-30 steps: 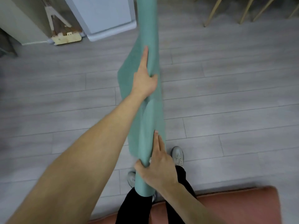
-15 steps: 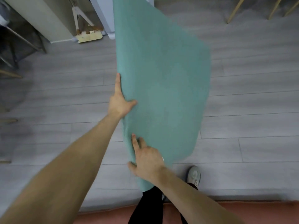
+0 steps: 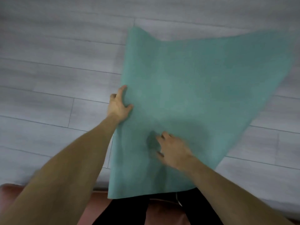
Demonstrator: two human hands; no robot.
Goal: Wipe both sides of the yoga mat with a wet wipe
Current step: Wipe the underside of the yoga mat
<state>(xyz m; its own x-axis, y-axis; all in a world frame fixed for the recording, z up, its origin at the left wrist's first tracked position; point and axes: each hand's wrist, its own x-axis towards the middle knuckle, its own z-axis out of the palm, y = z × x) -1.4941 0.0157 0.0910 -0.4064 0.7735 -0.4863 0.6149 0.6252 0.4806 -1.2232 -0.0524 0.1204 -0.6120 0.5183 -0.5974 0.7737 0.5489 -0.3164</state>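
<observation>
The teal, thin, flexible foam yoga mat [image 3: 194, 88] is spread open over the grey wood-plank floor [image 3: 56, 62], its near edge by the person's legs and its far end fanning out to the right; motion blur softens the far corners, so I cannot tell whether all of it lies flat or part is in the air.

Left hand [image 3: 118, 104]: grips the mat's left edge, thumb on top, fingers curled under the edge. Judged purpose: to pin and steer that edge while the sheet is laid out.

Right hand [image 3: 173, 148]: over the mat's near middle, fingers loosely spread and bent, holding nothing visible; contact with the surface uncertain, shadow just beneath it. Probably smoothing or pressing the mat down.

No wet wipe is visible anywhere. Wiping looks not yet begun on this face.

A reddish-brown cushioned edge [image 3: 9, 192] is cut off at the bottom. Black trousers [image 3: 126, 210] partly hidden beneath the mat.
</observation>
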